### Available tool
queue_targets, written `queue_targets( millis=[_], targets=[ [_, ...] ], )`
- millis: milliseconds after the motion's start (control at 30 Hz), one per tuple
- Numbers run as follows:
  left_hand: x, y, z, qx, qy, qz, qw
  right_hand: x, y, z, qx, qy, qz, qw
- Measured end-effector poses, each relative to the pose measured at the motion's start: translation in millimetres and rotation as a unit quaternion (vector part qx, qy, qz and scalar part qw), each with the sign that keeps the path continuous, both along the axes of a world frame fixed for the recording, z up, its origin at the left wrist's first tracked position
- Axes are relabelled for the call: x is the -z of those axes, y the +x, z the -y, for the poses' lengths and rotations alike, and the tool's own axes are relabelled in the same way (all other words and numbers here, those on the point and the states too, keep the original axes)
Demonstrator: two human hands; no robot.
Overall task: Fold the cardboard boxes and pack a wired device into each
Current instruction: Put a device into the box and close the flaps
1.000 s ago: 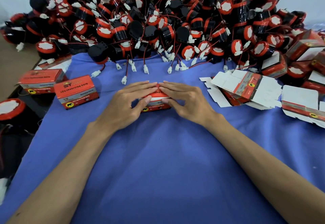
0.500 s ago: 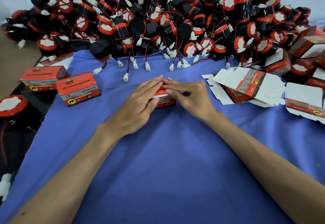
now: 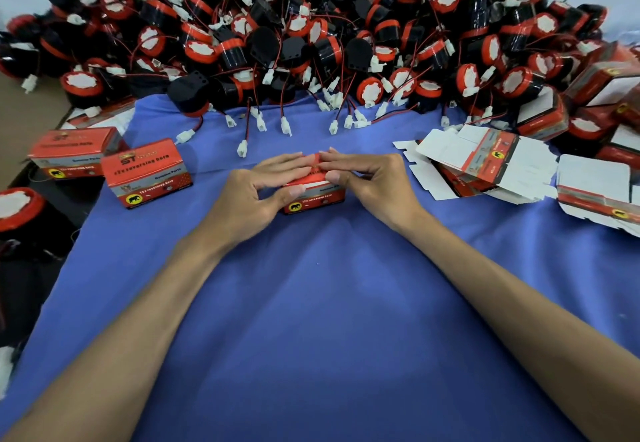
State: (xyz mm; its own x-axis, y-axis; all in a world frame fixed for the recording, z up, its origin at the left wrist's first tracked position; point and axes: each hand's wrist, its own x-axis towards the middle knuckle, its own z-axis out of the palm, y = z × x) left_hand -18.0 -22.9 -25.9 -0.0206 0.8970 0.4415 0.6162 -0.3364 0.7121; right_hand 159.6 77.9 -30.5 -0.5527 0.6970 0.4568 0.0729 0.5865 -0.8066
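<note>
Squarely in the middle of the worktop (image 3: pixel 311 303), which is draped in blue cloth, sits a small red box (image 3: pixel 313 199) with both hands on it. The left hand (image 3: pixel 256 188) lays its fingers along the top while its thumb presses the front face, so its grip is clamped on the box. The right hand (image 3: pixel 374 178) also has its grip closed on the box, fingertips on the lid and thumb at the lid's near right corner. Along the far edge a heap of black-and-red wired devices (image 3: pixel 311 36) spills white plugs onto the cloth. Two closed boxes (image 3: pixel 147 173) stand near the left edge. Unfolded box blanks (image 3: pixel 485 164) lie piled by the right edge.
</note>
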Motion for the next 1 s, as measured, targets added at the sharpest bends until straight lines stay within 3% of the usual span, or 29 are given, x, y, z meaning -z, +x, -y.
queue_targets(
  millis=[233,533,733,900,1000],
  targets=[
    [1.6,3.7,-2.8,-0.025,0.126,-0.157,0.979,-0.5,2.8,0.5,0.006,0.130,0.031,0.991],
    [8.6,10.1,-1.0,-0.073,0.125,-0.235,0.961,-0.4,2.6,2.0,0.032,0.310,0.107,0.944],
    [5.5,26.0,-6.1,-0.139,0.059,-0.399,0.904,-3.4,4.2,5.0,0.025,0.321,0.155,0.934],
    [6.8,33.0,-5.0,-0.157,0.055,-0.401,0.901,-2.7,5.7,6.5,0.022,0.299,0.147,0.943],
    [2.4,28.5,-4.6,-0.184,0.062,-0.415,0.889,-2.8,0.1,9.7,0.155,0.351,0.097,0.918]
  ],
)
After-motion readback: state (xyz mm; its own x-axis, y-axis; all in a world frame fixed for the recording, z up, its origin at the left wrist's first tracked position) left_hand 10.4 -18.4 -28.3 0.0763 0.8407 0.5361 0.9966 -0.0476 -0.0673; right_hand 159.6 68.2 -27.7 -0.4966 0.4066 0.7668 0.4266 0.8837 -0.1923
